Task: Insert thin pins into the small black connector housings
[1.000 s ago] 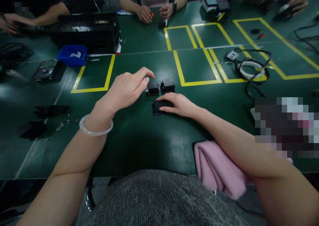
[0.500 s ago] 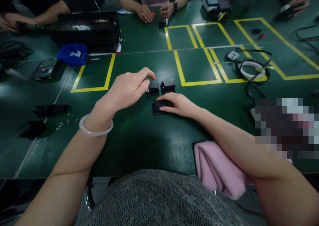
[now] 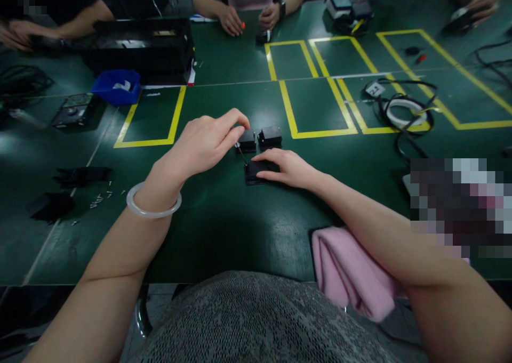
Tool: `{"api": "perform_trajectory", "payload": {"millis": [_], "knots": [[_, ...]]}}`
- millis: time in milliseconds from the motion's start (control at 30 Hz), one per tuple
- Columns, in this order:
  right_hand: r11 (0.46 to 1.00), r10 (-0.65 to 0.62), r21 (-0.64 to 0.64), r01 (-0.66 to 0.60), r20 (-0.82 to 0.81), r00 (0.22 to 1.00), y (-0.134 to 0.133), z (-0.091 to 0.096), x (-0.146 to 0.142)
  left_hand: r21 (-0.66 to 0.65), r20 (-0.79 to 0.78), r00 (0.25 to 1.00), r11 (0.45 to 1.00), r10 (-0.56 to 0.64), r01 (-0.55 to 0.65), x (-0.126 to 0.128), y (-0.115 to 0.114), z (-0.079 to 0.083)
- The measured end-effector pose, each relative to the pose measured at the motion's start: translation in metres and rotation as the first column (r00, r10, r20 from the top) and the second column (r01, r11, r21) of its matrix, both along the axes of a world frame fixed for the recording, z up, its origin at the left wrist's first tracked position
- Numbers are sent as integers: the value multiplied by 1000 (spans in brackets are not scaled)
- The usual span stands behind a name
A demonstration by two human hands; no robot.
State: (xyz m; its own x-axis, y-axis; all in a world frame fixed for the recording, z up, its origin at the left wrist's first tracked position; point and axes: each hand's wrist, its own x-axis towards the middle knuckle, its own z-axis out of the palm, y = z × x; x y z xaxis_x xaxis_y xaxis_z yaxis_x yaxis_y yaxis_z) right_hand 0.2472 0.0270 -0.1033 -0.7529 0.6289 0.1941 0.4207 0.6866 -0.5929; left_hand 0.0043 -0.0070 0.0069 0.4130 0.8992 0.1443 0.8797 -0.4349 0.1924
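My left hand (image 3: 212, 142) is closed on a slim screwdriver (image 3: 241, 152), most of whose handle the fingers hide. Its thin shaft slants down to the left corner of a small black plastic block (image 3: 255, 172) on the table. My right hand (image 3: 290, 167) grips that block from the right, thumb on the near side and fingers over the far side. Just beyond it stand two similar black blocks, one (image 3: 271, 135) by itself and the other (image 3: 246, 140) partly behind my left fingers. Small upright screws or pins show at their edges.
Loose screws (image 3: 96, 200) and black parts (image 3: 52, 206) lie at left on the green table. A blue bin (image 3: 117, 87) stands beside a long black housing (image 3: 140, 51). Coiled cable (image 3: 406, 112) lies at right, a pink cloth (image 3: 352, 269) at the near edge. Several people sit around.
Both my hands, the screwdriver and the block stay almost exactly where they were. Across the table, a person's hands have shifted very slightly.
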Motion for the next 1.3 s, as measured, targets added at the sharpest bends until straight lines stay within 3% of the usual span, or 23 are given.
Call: {"api": "perform_trajectory", "payload": {"millis": [333, 667, 1300], "knots": [[1000, 1, 0, -1, -2, 1000, 0, 1, 0, 2, 5, 999, 999, -40, 40, -2, -1, -2], [1000, 7, 0, -7, -1, 1000, 1, 0, 0, 25, -15, 1000, 999, 22, -21, 1, 0, 0], [1000, 4, 5, -4, -6, 1000, 1, 0, 0, 40, -29, 999, 999, 33, -32, 0, 1, -3]]}}
